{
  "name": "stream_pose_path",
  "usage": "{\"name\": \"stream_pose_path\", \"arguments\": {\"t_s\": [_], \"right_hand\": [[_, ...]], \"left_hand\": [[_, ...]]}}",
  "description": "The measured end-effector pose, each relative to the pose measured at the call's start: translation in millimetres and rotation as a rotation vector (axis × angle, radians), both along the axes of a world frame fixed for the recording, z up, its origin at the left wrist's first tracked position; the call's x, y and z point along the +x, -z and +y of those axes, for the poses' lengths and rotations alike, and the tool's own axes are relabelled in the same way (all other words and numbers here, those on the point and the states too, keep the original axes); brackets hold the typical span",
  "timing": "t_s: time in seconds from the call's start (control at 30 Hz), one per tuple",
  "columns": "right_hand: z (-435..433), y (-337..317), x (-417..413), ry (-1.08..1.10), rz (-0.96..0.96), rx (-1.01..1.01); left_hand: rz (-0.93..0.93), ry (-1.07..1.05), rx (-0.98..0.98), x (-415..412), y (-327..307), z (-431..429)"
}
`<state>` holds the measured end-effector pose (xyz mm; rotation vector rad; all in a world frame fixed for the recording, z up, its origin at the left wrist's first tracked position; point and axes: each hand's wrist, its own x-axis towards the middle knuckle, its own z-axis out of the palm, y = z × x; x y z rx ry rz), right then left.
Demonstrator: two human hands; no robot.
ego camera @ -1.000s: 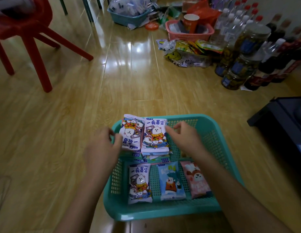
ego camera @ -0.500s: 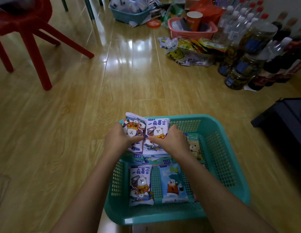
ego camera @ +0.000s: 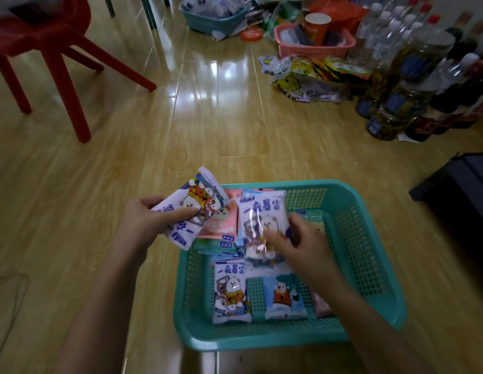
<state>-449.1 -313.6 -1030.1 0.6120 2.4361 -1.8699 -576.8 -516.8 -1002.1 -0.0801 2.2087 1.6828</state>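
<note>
My left hand (ego camera: 143,222) now carries its gripped packet (ego camera: 200,198) out toward ten o'clock; my right hand (ego camera: 302,244) pinches a second packet (ego camera: 262,214) over the basket (ego camera: 364,238).

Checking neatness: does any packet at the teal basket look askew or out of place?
The left hand grips a tilted white packet overhanging the left basket rim. The second packet, held by the right hand, and the front row sit straight.

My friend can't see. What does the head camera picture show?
The left hand holds a tilted snack packet and the right hand holds a second packet, at a teal basket of packets on a wooden floor.
</note>
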Motion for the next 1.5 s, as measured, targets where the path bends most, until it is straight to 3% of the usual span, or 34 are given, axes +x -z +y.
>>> {"name": "stream_pose_path", "arguments": {"t_s": [0.17, 0.3, 0.53, 0.73, 0.87, 0.97, 1.2, 1.37, 1.5], "right_hand": [[-30.3, 40.5, 35.1, -0.211, -0.227, -0.003], [-44.7, 72.8, 35.7, -0.242, -0.436, -0.072], [-51.3, 96.7, 14.7, -0.260, -0.521, -0.079], [-51.2, 100.3, 3.8, -0.478, -0.524, 0.460], [-47.7, 106.0, 6.8, -0.523, -0.568, 0.534], [-40.3, 102.3, 19.8, -0.523, -0.493, 0.499], [-29.5, 86.9, 33.7, -0.572, -0.465, 0.371], [-28.2, 85.6, 33.5, -0.596, -0.464, 0.456], [-34.4, 85.4, 31.5, -0.639, -0.483, 0.485]], "left_hand": [[0.065, -0.056, -0.039, 15.8, -7.0, -37.5], [0.006, -0.012, -0.023, 24.6, -4.2, -54.1], [-0.131, 0.187, 0.038, 33.5, 10.7, -67.2], [-0.208, 0.468, -0.145, 27.2, 39.8, -36.4], [-0.184, 0.687, -0.272, 25.6, 64.2, -7.2], [-0.189, 0.747, -0.306, 18.6, 76.2, 4.5], [0.177, 0.662, -0.699, 40.1, 92.3, 26.5], [0.406, 0.647, -0.858, 63.4, 99.0, 24.3], [0.536, 0.543, -0.828, 73.6, 96.9, 19.3]]}}
